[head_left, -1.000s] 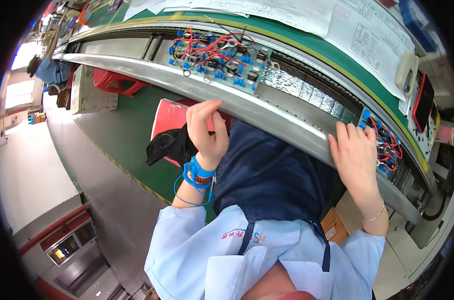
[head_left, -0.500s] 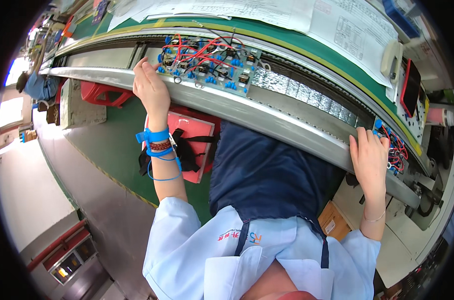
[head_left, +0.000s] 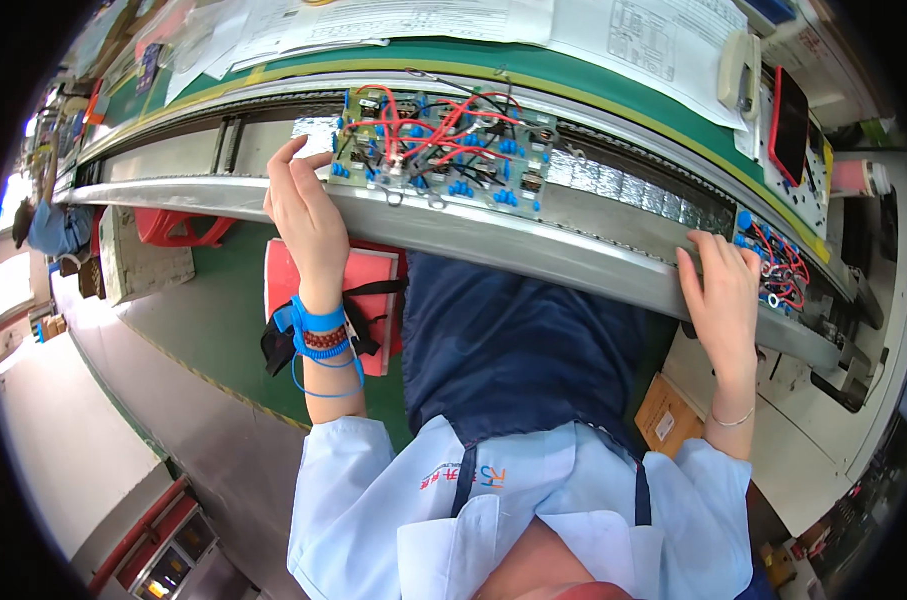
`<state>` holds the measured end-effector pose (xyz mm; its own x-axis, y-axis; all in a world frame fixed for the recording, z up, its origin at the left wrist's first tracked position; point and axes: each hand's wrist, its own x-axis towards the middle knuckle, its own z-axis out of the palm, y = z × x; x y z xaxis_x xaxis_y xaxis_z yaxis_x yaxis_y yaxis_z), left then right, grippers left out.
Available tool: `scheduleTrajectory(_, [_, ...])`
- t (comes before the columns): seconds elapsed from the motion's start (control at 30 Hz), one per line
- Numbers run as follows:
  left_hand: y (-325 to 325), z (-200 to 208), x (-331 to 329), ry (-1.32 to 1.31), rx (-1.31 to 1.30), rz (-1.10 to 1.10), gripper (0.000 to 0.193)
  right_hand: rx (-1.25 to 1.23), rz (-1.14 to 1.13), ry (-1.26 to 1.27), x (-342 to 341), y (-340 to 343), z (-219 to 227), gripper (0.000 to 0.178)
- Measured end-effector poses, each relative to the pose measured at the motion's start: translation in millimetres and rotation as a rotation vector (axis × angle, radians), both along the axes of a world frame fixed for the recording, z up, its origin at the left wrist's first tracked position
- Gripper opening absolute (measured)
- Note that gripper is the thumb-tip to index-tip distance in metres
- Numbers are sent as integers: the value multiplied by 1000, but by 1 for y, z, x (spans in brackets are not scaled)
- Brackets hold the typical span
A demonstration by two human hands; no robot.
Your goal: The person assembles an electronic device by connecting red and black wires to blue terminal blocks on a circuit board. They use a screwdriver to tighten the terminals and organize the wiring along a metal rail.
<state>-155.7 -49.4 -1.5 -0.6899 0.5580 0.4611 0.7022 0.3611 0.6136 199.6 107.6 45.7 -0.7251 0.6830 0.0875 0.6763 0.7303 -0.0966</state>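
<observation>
My left hand (head_left: 310, 220) reaches over the near rail, fingers stretched and slightly apart, its fingertips beside the left edge of a circuit board panel (head_left: 443, 185). Blue parts, black parts and loops of red and black wire with ring terminals crowd this panel, which lies across the conveyor track. Further right, my right hand (head_left: 721, 295) rests over the near metal rail (head_left: 573, 245) with its fingers extended. Just beyond those fingertips lies a second wired circuit board (head_left: 776, 270), partly hidden by the hand. A blue wrist strap (head_left: 318, 320) circles my left wrist.
Printed sheets (head_left: 653, 50) cover the green bench behind the track. A pale handset (head_left: 739, 75) and a red-edged phone (head_left: 789, 125) lie at the far right. Below the rail are a red stool (head_left: 183, 227) and a pinkish-red seat (head_left: 373, 300); a person in blue (head_left: 63, 220) is at far left.
The camera view has shifted. Against the track, the wired panel has slid to the right, with my left hand following at its left edge. My right hand stays near the second board.
</observation>
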Motion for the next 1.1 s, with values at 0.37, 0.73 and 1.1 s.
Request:
scheduleTrajectory(0.37, [10, 4, 38, 30, -180, -179, 22, -498, -22, 412, -57, -6, -24, 20])
scheduleTrajectory(0.73, [13, 10, 32, -67, -244, -257, 20, -933, -226, 441, -54, 12, -36, 19])
scheduleTrajectory(1.1, [14, 12, 37, -103, -292, -260, 22, -1046, -202, 468, -48, 26, -47, 17])
